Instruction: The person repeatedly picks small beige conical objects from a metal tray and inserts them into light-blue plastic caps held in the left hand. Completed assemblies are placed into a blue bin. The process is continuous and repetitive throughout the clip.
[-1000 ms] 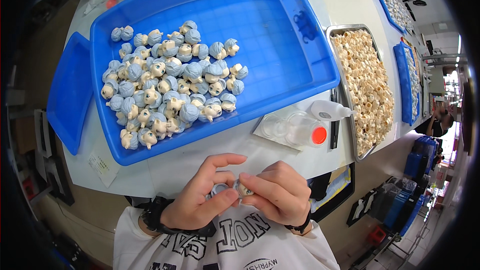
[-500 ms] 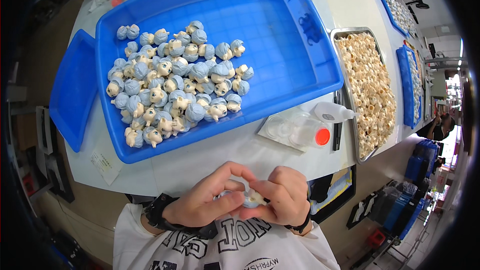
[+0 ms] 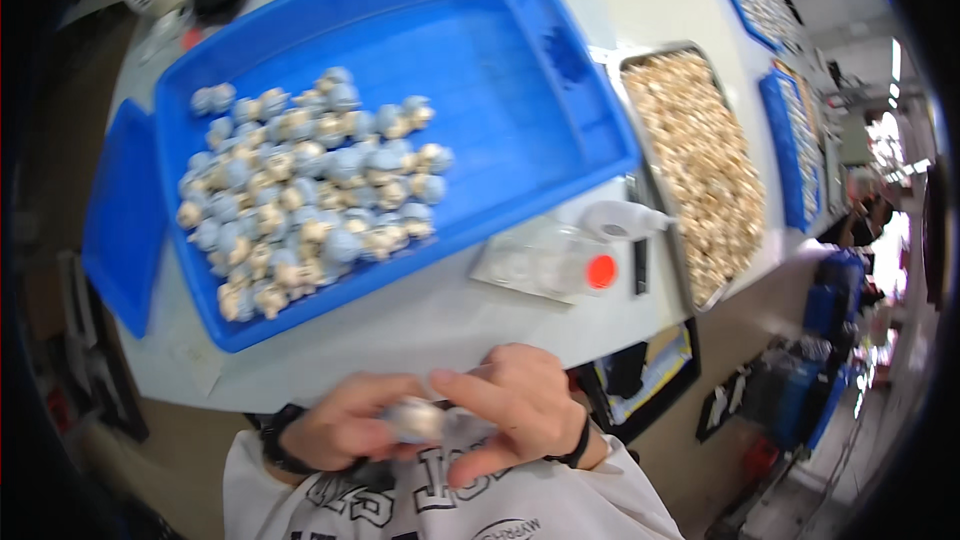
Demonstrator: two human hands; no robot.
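Observation:
Close to my chest, below the table's front edge, my left hand (image 3: 345, 427) and my right hand (image 3: 510, 408) meet around one small pale blue-and-cream toy piece (image 3: 415, 419). Both hands pinch it with their fingertips, and motion blur hides its exact shape. A large blue tray (image 3: 520, 60) on the white table holds a heap of several similar blue-and-cream pieces (image 3: 305, 185) in its left half. A metal tray (image 3: 650, 195) to the right is full of small cream parts (image 3: 705, 160).
A clear plastic bag (image 3: 540, 260) with a red dot lies by the table's front edge, beside a small white bottle (image 3: 620, 222). A blue lid (image 3: 120, 215) sits left of the big tray. More blue trays (image 3: 785, 155) line the far right.
My hands have dropped lower toward my chest with the piece still between them. The view has shifted and blurred slightly; the trays stay put.

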